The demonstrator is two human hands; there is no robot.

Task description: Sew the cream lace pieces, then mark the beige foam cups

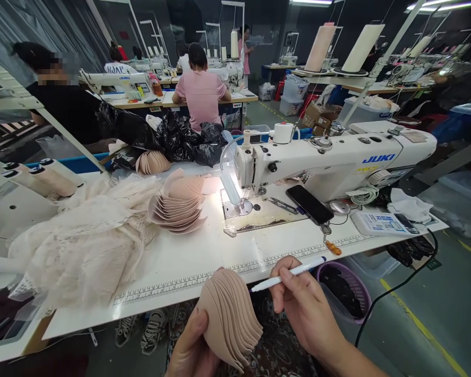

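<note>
My left hand (194, 340) grips a fanned stack of beige molded cups (230, 314) below the table's front edge. In my right hand (298, 298) is a white marker pen (286, 275), its dark tip pointing left, close to the right side of the stack but apart from it. More nested pink-beige cups (178, 212) lie on the white table (180, 262), left of the sewing machine (306, 162). A heap of cream lace fabric (86, 230) covers the table's left part.
A black phone (309, 204), metal snips (282, 205) and a white box (380, 223) lie by the machine. Black plastic bags (180, 139) sit behind the table. A purple basket (363, 293) stands below at right. Several people work at machines farther back.
</note>
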